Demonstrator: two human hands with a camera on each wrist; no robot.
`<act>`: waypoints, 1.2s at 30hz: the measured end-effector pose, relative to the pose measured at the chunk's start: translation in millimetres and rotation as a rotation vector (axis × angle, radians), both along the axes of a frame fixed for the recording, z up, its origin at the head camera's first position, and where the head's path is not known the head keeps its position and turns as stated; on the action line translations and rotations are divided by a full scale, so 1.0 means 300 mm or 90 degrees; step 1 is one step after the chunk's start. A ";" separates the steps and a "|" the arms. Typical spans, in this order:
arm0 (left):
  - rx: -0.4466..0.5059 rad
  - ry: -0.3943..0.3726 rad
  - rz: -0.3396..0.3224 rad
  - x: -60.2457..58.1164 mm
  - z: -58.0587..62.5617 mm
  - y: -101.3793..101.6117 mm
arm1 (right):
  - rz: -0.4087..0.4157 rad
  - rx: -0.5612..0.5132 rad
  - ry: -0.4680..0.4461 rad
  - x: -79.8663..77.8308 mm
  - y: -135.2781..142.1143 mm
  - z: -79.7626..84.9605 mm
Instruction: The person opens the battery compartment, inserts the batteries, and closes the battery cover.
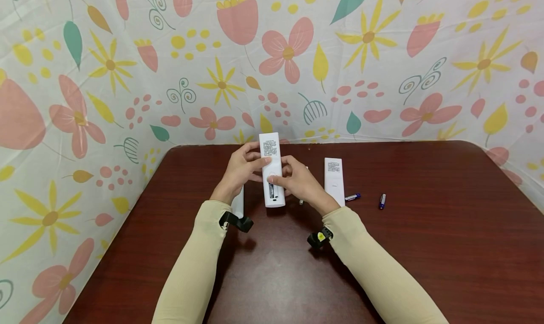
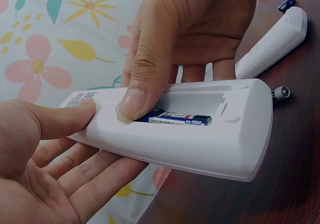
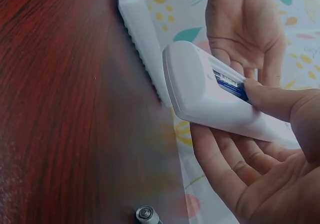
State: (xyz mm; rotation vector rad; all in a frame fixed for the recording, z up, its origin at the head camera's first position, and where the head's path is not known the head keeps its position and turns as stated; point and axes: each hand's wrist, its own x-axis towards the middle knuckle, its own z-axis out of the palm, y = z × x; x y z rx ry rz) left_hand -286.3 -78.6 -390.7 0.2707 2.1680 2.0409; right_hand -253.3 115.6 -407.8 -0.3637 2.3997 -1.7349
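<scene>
Flower-printed cloth hung behind a dark reddish-brown table (image 1: 446, 248), where someone in beige sleeves (image 1: 361, 248) had both hands on one white remote control (image 1: 274, 169). It was raised above the tabletop between the hands, its back with the printed label and uncovered battery compartment facing the person, the compartment end nearer them. From its left side, the left hand (image 1: 244, 166) pinched it, thumb on the back, fingers stretched underneath. Across from that, the right hand (image 1: 301, 177) pinched it too, thumb pressing at the compartment's inner end against a blue battery (image 2: 185, 119) inside, fingers behind the casing. Another white remote (image 1: 334, 177) lay to the right, partly hidden by the right wrist, near two loose batteries (image 1: 382, 201); a third remote (image 1: 238, 203) showed partly beside the left wrist.
</scene>
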 end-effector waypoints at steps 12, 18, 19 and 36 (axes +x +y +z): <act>0.002 0.002 0.008 0.003 0.004 -0.002 | 0.009 0.072 0.014 0.004 0.010 0.010; 0.003 0.004 0.006 -0.001 0.003 -0.005 | 0.028 0.091 0.036 0.011 0.023 0.021; 0.003 0.004 0.006 -0.002 0.002 -0.005 | 0.032 0.096 0.039 0.012 0.026 0.024; 0.009 0.003 0.013 -0.009 0.000 -0.005 | 0.084 0.263 0.091 0.011 0.106 0.075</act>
